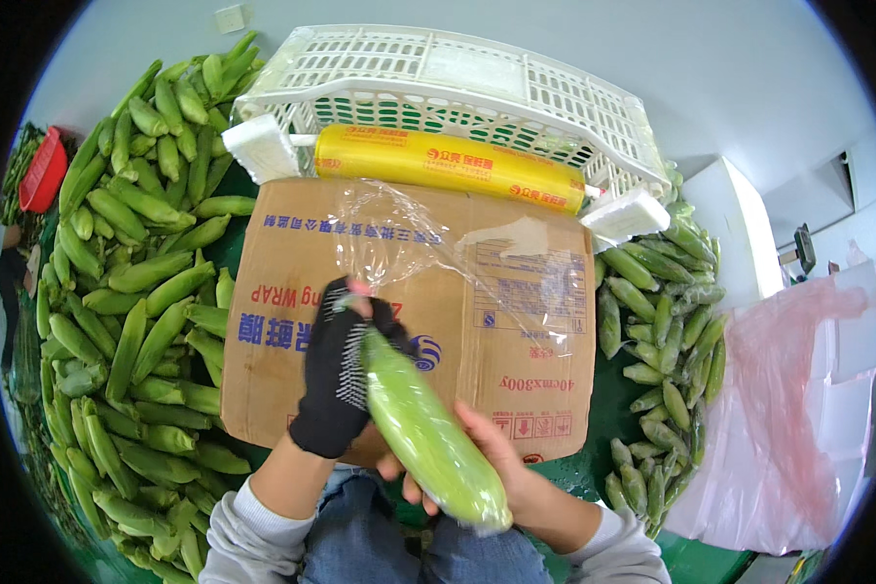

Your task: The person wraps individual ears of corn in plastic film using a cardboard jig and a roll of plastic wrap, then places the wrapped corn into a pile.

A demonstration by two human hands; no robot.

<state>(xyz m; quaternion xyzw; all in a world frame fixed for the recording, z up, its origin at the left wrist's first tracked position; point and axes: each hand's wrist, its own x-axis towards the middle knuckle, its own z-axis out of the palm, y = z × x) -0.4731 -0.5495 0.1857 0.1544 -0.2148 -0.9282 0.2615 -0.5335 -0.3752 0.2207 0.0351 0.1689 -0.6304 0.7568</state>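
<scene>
An ear of corn in its green husk (431, 431) slants over my lap, shiny with clear film around it. My left hand (343, 358), in a black glove with white grip dots and bare fingertips, is closed around its narrow upper end. Bare, my right hand (493, 445) supports the thick lower part, with fingers showing on both sides. Beyond my left hand, clear plastic film (387, 233) stretches across a printed cardboard box (438, 379) from a yellow film roll (449, 164). White foam blocks (263, 150) stand at the roll's ends.
Unwrapped husked corn (139, 277) is heaped on the left. Film-wrapped ears (661, 350) are piled on the right, beside a pinkish plastic bag (781, 416). A white plastic crate (445, 62) stands behind the roll. Part of another person (14, 270) shows at far left, near a red basket (44, 171).
</scene>
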